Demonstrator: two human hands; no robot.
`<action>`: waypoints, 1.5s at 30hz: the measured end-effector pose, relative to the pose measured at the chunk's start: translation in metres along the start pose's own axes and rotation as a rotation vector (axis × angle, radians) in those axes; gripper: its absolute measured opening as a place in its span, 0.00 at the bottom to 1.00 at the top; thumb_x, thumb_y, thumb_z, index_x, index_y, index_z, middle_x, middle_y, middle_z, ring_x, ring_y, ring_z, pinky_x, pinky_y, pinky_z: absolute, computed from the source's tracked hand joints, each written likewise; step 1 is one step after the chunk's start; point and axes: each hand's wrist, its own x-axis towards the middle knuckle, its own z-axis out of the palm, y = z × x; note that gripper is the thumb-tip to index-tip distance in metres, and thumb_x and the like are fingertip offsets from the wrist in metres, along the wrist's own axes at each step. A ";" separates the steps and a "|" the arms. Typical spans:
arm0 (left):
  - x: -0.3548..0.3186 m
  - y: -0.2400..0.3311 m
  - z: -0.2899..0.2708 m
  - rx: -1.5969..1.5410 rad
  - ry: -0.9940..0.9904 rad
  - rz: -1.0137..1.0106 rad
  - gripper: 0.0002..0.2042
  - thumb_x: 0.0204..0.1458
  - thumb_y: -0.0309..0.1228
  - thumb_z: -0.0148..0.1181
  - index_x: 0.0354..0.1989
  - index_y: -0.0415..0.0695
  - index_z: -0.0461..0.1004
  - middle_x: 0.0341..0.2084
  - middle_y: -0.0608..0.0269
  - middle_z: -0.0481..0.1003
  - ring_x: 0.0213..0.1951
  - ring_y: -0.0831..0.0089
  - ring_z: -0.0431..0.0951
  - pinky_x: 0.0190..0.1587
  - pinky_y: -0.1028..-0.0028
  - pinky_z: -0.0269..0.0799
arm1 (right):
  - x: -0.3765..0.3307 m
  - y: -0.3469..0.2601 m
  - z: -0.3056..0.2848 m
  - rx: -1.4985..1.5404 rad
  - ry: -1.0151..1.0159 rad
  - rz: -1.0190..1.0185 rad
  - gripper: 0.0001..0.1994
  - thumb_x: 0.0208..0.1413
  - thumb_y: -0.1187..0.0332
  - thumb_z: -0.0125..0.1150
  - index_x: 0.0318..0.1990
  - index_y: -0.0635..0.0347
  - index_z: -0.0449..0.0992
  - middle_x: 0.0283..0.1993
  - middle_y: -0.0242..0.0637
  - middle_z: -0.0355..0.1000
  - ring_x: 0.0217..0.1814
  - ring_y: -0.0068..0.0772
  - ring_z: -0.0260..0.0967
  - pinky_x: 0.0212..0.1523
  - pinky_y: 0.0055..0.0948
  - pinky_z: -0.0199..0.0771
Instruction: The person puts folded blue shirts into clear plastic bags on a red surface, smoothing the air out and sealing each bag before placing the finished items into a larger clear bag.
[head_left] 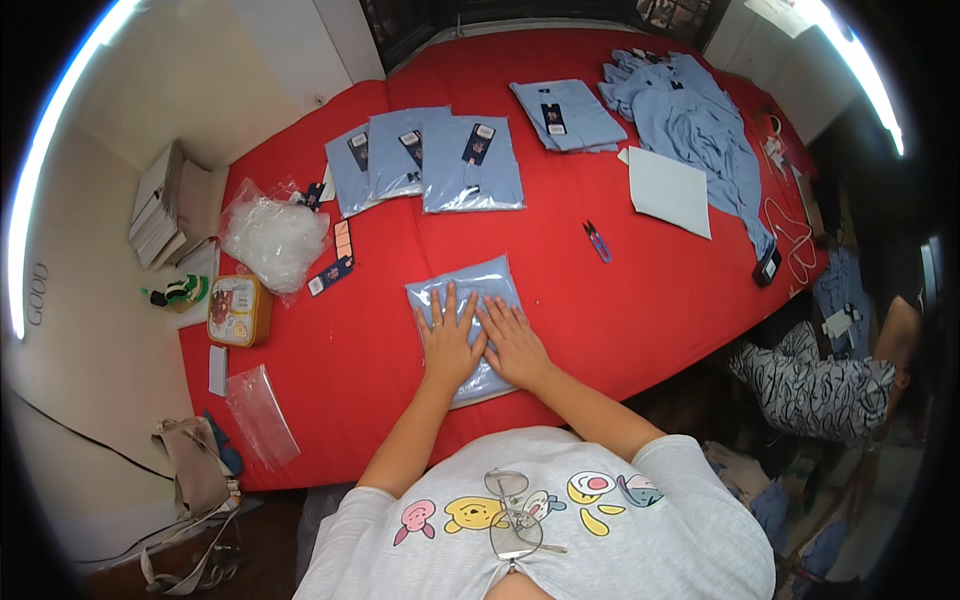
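Both hands lie flat, fingers spread, grasping nothing: the left hand (447, 340) and right hand (515, 345) press side by side on a bagged blue shirt (467, 325), seemingly to flatten its clear wrap against the red counter (620, 300). Beyond the shirt, three more bagged shirts (430, 160) overlap in a row, with a fourth (567, 115) to their right (probably finished ones). Right of the pressed shirt lie small snips (597, 241), a white card (670, 190) and loose blue shirts (690, 115). Left of it sit a heap of clear bags (272, 240) and a yellow tin (238, 310). The shirt's near edge is hidden under the palms.
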 end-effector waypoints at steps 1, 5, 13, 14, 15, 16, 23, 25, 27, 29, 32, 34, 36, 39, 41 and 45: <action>0.001 0.002 -0.001 0.003 0.006 -0.001 0.36 0.64 0.52 0.57 0.80 0.58 0.61 0.83 0.48 0.45 0.83 0.40 0.37 0.77 0.29 0.31 | -0.001 0.001 -0.001 0.006 0.001 0.002 0.41 0.63 0.60 0.62 0.81 0.62 0.54 0.86 0.53 0.46 0.88 0.55 0.42 0.84 0.56 0.44; -0.001 0.003 0.001 0.010 -0.019 -0.035 0.37 0.62 0.53 0.57 0.80 0.59 0.61 0.84 0.50 0.45 0.83 0.41 0.37 0.77 0.28 0.31 | -0.002 0.002 -0.001 0.032 -0.035 0.000 0.40 0.63 0.60 0.61 0.80 0.64 0.55 0.86 0.55 0.45 0.88 0.56 0.43 0.84 0.57 0.44; 0.004 0.000 0.003 -0.034 -0.025 -0.061 0.38 0.59 0.53 0.60 0.80 0.60 0.62 0.83 0.50 0.47 0.83 0.42 0.40 0.75 0.26 0.34 | 0.008 0.005 -0.002 0.030 -0.087 -0.009 0.38 0.65 0.60 0.59 0.79 0.67 0.55 0.85 0.57 0.47 0.88 0.58 0.44 0.84 0.57 0.43; 0.005 -0.002 0.003 -0.034 -0.010 -0.061 0.38 0.60 0.53 0.60 0.80 0.60 0.62 0.83 0.50 0.47 0.83 0.42 0.41 0.75 0.26 0.35 | 0.010 0.005 -0.002 0.012 -0.085 -0.024 0.38 0.66 0.59 0.59 0.79 0.67 0.55 0.85 0.57 0.47 0.87 0.59 0.44 0.84 0.57 0.44; 0.006 -0.006 0.003 -0.034 0.003 -0.059 0.38 0.60 0.52 0.59 0.80 0.60 0.62 0.83 0.50 0.47 0.83 0.43 0.41 0.75 0.26 0.36 | 0.014 0.006 0.000 -0.005 -0.083 -0.038 0.38 0.66 0.59 0.58 0.79 0.67 0.56 0.85 0.57 0.48 0.87 0.59 0.44 0.84 0.57 0.44; 0.008 -0.007 0.002 -0.037 0.014 -0.045 0.38 0.60 0.52 0.59 0.80 0.60 0.62 0.83 0.50 0.47 0.83 0.43 0.42 0.75 0.26 0.37 | 0.016 0.007 0.001 -0.026 -0.076 -0.040 0.38 0.66 0.59 0.58 0.79 0.67 0.56 0.85 0.57 0.48 0.87 0.59 0.45 0.84 0.57 0.44; -0.032 0.000 -0.002 -0.561 0.276 -0.499 0.35 0.57 0.31 0.68 0.74 0.39 0.64 0.76 0.37 0.57 0.77 0.43 0.57 0.77 0.50 0.54 | 0.010 0.006 -0.031 0.173 -0.040 0.077 0.36 0.64 0.59 0.65 0.76 0.63 0.62 0.82 0.58 0.53 0.86 0.58 0.48 0.83 0.52 0.48; -0.088 0.008 -0.002 -0.748 0.235 -0.622 0.35 0.57 0.29 0.69 0.73 0.36 0.63 0.70 0.38 0.64 0.69 0.49 0.68 0.71 0.55 0.65 | -0.026 0.008 -0.031 0.234 -0.076 0.158 0.36 0.63 0.60 0.66 0.76 0.64 0.63 0.82 0.59 0.54 0.85 0.58 0.50 0.83 0.52 0.50; -0.113 0.013 -0.007 -0.961 0.215 -0.767 0.34 0.58 0.28 0.69 0.72 0.34 0.63 0.62 0.42 0.69 0.61 0.56 0.76 0.65 0.59 0.73 | -0.054 0.008 -0.028 0.263 -0.065 0.190 0.37 0.61 0.60 0.68 0.75 0.64 0.64 0.81 0.58 0.54 0.84 0.59 0.51 0.83 0.53 0.50; -0.131 0.017 -0.013 -1.199 0.208 -0.961 0.31 0.60 0.28 0.68 0.70 0.33 0.63 0.53 0.50 0.75 0.51 0.65 0.80 0.57 0.63 0.78 | -0.073 -0.003 -0.030 0.268 -0.035 0.171 0.39 0.59 0.59 0.71 0.75 0.64 0.65 0.81 0.58 0.55 0.84 0.59 0.52 0.82 0.55 0.50; -0.124 -0.011 -0.008 -1.523 0.029 -1.041 0.22 0.61 0.30 0.68 0.62 0.37 0.70 0.45 0.58 0.80 0.41 0.70 0.82 0.45 0.69 0.79 | -0.069 -0.019 -0.058 0.198 -0.159 0.144 0.42 0.55 0.58 0.75 0.76 0.61 0.64 0.82 0.58 0.54 0.84 0.61 0.52 0.81 0.61 0.49; -0.111 -0.013 -0.015 -1.657 -0.155 -1.039 0.13 0.63 0.34 0.68 0.51 0.44 0.76 0.34 0.68 0.79 0.36 0.77 0.78 0.42 0.71 0.77 | -0.064 -0.048 -0.086 0.132 -0.140 0.013 0.46 0.51 0.57 0.77 0.77 0.57 0.63 0.82 0.57 0.54 0.84 0.60 0.52 0.80 0.65 0.49; -0.089 0.007 -0.037 -1.772 -0.204 -1.010 0.10 0.64 0.36 0.68 0.46 0.46 0.77 0.32 0.71 0.76 0.32 0.80 0.74 0.42 0.70 0.77 | -0.060 -0.052 -0.092 0.070 -0.122 -0.062 0.48 0.49 0.58 0.78 0.79 0.53 0.61 0.82 0.56 0.54 0.84 0.59 0.53 0.79 0.67 0.49; -0.055 0.049 -0.088 -1.824 -0.238 -0.816 0.08 0.67 0.36 0.64 0.48 0.48 0.77 0.31 0.73 0.76 0.33 0.81 0.75 0.42 0.72 0.76 | -0.054 -0.032 -0.085 0.149 0.066 -0.076 0.41 0.52 0.70 0.71 0.77 0.52 0.66 0.74 0.55 0.68 0.75 0.58 0.68 0.72 0.62 0.66; -0.042 0.057 -0.100 -1.922 -0.214 -0.609 0.08 0.70 0.36 0.58 0.50 0.46 0.77 0.34 0.70 0.78 0.36 0.79 0.78 0.45 0.73 0.76 | -0.034 -0.016 -0.105 0.396 0.146 0.090 0.34 0.54 0.76 0.65 0.72 0.54 0.72 0.65 0.55 0.76 0.67 0.58 0.75 0.65 0.54 0.75; -0.023 0.065 -0.106 -1.749 -0.207 -0.539 0.11 0.72 0.36 0.55 0.52 0.43 0.77 0.38 0.65 0.80 0.41 0.76 0.80 0.49 0.73 0.76 | 0.038 0.029 -0.125 0.777 0.510 0.182 0.21 0.62 0.82 0.57 0.62 0.65 0.79 0.51 0.53 0.84 0.53 0.46 0.84 0.55 0.37 0.80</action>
